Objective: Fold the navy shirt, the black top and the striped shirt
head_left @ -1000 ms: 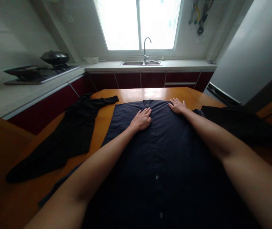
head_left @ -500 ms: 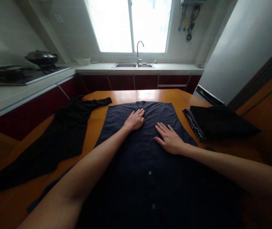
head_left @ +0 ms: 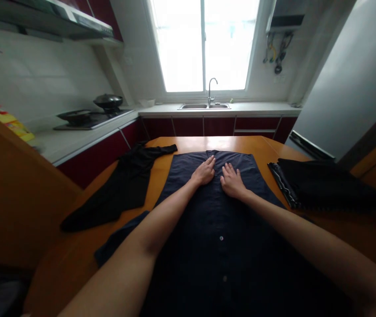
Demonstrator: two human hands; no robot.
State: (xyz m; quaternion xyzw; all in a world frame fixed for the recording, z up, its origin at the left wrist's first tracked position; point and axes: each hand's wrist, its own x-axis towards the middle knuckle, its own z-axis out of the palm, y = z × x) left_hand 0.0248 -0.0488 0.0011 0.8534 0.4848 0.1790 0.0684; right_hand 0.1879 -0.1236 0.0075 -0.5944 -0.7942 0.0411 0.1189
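Note:
A dark navy button-up shirt (head_left: 204, 229) lies spread out on the wooden table (head_left: 161, 171), with pale buttons down its middle. My left hand (head_left: 204, 171) rests flat on the far part of the shirt, just left of the button strip, fingers stretched out. Just right of the strip, my right hand (head_left: 232, 181) lies on the cloth with its fingers a little spread. Neither hand grips anything. A shirt sleeve (head_left: 118, 237) sticks out at the left, partly hidden behind my left forearm.
A black garment (head_left: 122, 185) lies on the table's left side. Folded dark cloth (head_left: 323, 182) is stacked at the right. Beyond the table are a counter with a sink (head_left: 204, 106), a stove with a pan (head_left: 108, 101), and a fridge (head_left: 343, 83) on the right.
My right hand has slid inward and farther up the shirt, closer to my left hand. The left hand stays near the button strip. The camera view has tilted up and turned left.

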